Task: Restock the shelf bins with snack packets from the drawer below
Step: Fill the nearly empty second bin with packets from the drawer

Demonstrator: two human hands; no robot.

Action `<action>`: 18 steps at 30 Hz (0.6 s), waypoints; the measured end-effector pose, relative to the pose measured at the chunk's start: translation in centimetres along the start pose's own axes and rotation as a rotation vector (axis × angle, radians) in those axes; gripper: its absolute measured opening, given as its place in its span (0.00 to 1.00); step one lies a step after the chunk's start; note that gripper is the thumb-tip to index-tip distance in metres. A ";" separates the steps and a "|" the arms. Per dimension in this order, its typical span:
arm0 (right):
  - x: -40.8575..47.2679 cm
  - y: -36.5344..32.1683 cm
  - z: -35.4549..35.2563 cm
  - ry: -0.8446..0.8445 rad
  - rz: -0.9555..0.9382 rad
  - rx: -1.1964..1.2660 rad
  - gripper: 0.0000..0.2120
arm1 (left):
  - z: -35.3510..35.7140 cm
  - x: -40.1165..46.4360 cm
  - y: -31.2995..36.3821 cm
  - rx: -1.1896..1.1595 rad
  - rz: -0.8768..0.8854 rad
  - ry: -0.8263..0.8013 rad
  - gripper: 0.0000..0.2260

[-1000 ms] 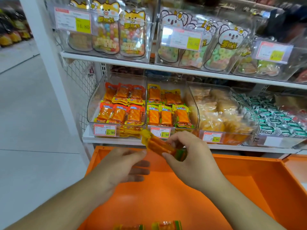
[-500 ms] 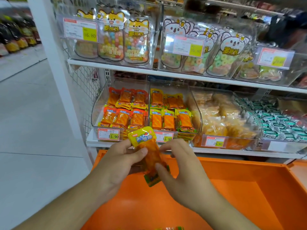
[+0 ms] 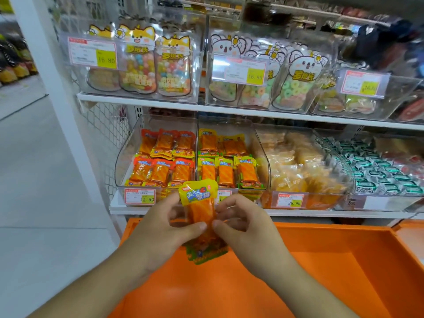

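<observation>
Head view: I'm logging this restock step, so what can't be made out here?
- Packet: its middle hidden by both thumbs; the left hand and right hand pinch it.
- Drawer: near part cut off by bottom edge.
- Price tag: small print unreadable.
- Top-right shelf: blurred.

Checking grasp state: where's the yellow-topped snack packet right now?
Head view, centre: the yellow-topped snack packet is held upright between left hand and right hand, above the orange drawer.
</observation>
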State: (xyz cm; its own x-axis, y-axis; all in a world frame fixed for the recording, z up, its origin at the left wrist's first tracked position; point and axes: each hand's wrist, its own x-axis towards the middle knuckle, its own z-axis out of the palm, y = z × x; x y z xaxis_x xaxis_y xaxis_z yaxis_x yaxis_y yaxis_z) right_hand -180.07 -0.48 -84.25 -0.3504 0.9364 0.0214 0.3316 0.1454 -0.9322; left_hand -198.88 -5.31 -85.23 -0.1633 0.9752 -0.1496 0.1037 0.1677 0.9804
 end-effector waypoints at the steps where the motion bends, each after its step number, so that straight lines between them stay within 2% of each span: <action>1: 0.3 -0.1 -0.6 -0.002 -0.023 -0.048 0.07 | 0.0 0.3 0.1 0.026 -0.003 0.007 0.20; 3: 1.3 -0.4 -2.2 0.034 -0.070 -0.211 0.07 | -0.1 1.0 0.3 0.040 -0.008 0.030 0.21; 5: 2.6 -0.3 -4.2 0.083 -0.114 -0.393 0.12 | 0.1 1.9 0.8 0.037 -0.017 0.043 0.22; 9: 5.6 1.6 -7.5 0.095 -0.148 -0.735 0.30 | 1.6 5.4 2.8 0.070 0.026 0.123 0.22; 16: 7.2 4.0 -9.1 0.022 -0.100 -0.786 0.37 | 6.4 16.8 6.8 0.105 0.036 0.230 0.17; 18: 7.4 4.2 -9.4 0.015 -0.089 -0.760 0.37 | 7.4 20.3 7.4 0.161 0.027 0.273 0.19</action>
State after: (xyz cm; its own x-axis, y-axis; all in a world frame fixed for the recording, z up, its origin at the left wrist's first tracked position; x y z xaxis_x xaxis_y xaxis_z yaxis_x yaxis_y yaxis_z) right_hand -173.05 10.03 -84.67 -0.3934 0.9145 0.0948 0.8161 0.3948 -0.4220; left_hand -194.16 16.76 -81.97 -0.4131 0.9086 -0.0619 0.2624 0.1839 0.9473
